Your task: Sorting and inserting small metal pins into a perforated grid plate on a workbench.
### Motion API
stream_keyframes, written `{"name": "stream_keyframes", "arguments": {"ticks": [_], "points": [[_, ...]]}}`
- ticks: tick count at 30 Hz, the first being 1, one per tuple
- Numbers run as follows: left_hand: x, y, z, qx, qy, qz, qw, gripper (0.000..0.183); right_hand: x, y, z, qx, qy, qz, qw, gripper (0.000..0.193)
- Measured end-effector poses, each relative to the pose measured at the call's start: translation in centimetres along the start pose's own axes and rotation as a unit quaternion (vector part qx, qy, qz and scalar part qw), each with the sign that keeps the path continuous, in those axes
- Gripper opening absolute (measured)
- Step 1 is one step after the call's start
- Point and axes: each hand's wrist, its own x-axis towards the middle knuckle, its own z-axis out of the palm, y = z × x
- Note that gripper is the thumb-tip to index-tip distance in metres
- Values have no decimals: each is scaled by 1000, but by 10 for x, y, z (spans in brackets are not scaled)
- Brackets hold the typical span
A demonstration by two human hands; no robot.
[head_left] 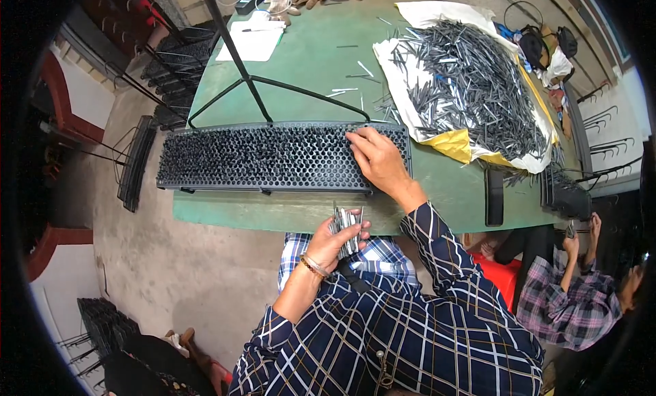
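Observation:
Above my lap, at the table's front edge, my left hand (335, 237) is closed round a bundle of slim metal pieces (346, 225), silver and dark grey, with their ends sticking up. My right hand (376, 158) rests over the right part of a long black rack (321, 184) full of round holes. Its thumb and fingertips are pinched together at the holes; what they hold, if anything, is too small to make out. Dark pieces (225, 150) fill many holes from the left to the middle, while the holes near my right hand look bare.
A black rod frame (247, 75) rises behind the rack. On the green table (307, 54) lie a sack heaped with metal pieces (471, 82), a black phone-like slab (493, 196) and white paper (253, 39). More racks (137, 164) stand at left. Another person (570, 293) sits at right.

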Motion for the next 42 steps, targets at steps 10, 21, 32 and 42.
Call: {"name": "stream_keyframes", "arguments": {"ticks": [10, 21, 32, 42], "points": [[2, 1, 1, 6, 3, 7, 1000, 37, 3, -2, 0, -55, -51, -11, 997, 27], [4, 10, 18, 10, 19, 89, 996, 29, -31, -36, -47, 318, -206, 292, 878, 26], [8, 1, 13, 10, 15, 33, 999, 23, -8, -15, -27, 262, 70, 270, 924, 17], [6, -4, 3, 1, -4, 11, 1000, 28, 1, 1, -4, 125, 117, 88, 981, 13]]}}
